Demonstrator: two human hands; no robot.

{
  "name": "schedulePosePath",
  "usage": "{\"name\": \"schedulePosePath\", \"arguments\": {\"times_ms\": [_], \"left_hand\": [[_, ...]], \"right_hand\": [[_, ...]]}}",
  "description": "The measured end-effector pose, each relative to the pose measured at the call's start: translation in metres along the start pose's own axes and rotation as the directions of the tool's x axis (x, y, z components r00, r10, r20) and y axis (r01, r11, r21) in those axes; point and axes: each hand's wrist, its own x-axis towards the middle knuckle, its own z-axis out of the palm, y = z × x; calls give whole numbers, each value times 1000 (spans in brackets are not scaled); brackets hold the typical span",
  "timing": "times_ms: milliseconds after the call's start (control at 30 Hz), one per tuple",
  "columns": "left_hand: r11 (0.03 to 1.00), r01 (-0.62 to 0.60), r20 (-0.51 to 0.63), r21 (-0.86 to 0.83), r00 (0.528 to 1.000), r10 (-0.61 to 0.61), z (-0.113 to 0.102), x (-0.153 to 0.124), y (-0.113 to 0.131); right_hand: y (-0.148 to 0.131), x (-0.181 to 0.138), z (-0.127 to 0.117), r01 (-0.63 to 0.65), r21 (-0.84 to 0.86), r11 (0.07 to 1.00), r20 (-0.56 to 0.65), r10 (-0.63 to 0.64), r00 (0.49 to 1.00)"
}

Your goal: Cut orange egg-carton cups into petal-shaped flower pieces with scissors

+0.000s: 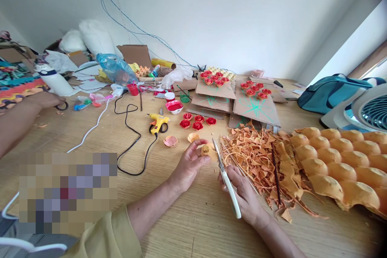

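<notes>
My left hand (pixel 187 165) pinches a small orange egg-carton cup (pixel 208 151) between thumb and fingers. In my right hand (pixel 243 191) is a pair of scissors (pixel 229 189) with white handles, its blades pointing up beside the cup. Whether the blades touch the cup I cannot tell. Just behind my left hand lies a pale orange petalled cup (pixel 193 137), partly hidden, and a pinkish one (pixel 170 141) sits to its left. Several red paper-pulp flowers (pixel 198 119) stand farther back. A heap of orange carton scraps (pixel 246 149) spreads to the right of the scissors.
A yellow glue gun (pixel 159 123) with a black cord lies left of centre, near a bowl of red paint (pixel 174 107). Egg trays (pixel 341 157) fill the right side. Cardboard sheets (pixel 255 109) carry more red flowers. At far left, a co-worker's hand (pixel 50 100) rests near a white bottle (pixel 56 80).
</notes>
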Motion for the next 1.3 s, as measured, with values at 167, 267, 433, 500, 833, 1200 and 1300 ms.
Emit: {"name": "schedulePosePath", "arguments": {"times_ms": [167,267,433,500,833,1200,1300], "left_hand": [[1000,-10,-17,-5,1000,10,-2,2,0],[1000,-13,-10,-3,1000,13,-2,3,1],[1000,-13,-14,16,1000,13,-2,3,3],[1000,-16,-12,20,1000,17,-2,3,4],[1000,-13,9,28,1000,13,-4,4,5],[992,4,125,122,992,-19,-7,-1,-10],[989,37,186,143,981,-63,-5,-4,-16]], "right_hand": [[-3,1,-3,-4,-19,1000,16,4,1000],[-3,0,-3,-4,-16,1000,16,5,1000],[-1,-1,-2,1,-27,1000,25,-1,1000],[-1,-1,-2,9,-38,999,18,-8,1000],[0,1,-1,-14,-44,999,-60,11,998],[5,6,0,-112,595,796,-93,207,974],[1,8,1,-99,673,733,-138,255,957]]}}
